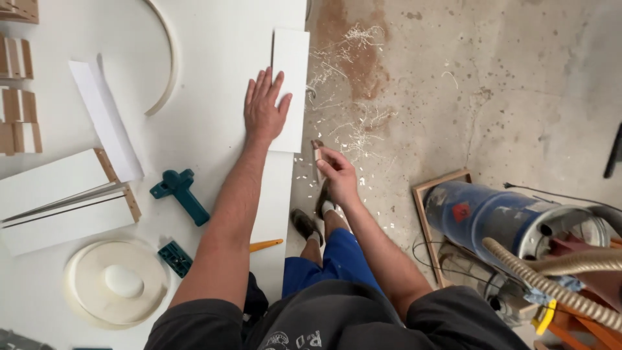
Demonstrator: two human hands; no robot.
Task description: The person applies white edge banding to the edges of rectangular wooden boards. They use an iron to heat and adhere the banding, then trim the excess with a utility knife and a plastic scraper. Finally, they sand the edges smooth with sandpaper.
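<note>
A: Where is the left hand?

B: Flat, fingers spread and straight, pressing down on a white panel that lies at the edge of the white worktable and overhangs it a little toward the floor.

A: And the right hand?

B: Off the table, just beside its edge and below the panel's near end. Its fingers are closed round a small wooden block, held upright; only the block's top and one side show.

A: Do the two hands touch?

B: No, they are apart, the left on the panel, the right near the panel's lower corner.

A: What lies around them?

B: On the table, left of the forearm, a teal clamp, and a smaller teal piece nearer the body. A yellow pencil sticks out from under the arm. Farther left are stacked white boards with wood edges, a white strip, a round cream disc and a curved white trim piece.

A: And the floor?

B: Concrete floor with pale shavings scattered by the table edge. To the right, a blue shop vacuum with a ribbed tan hose.
</note>
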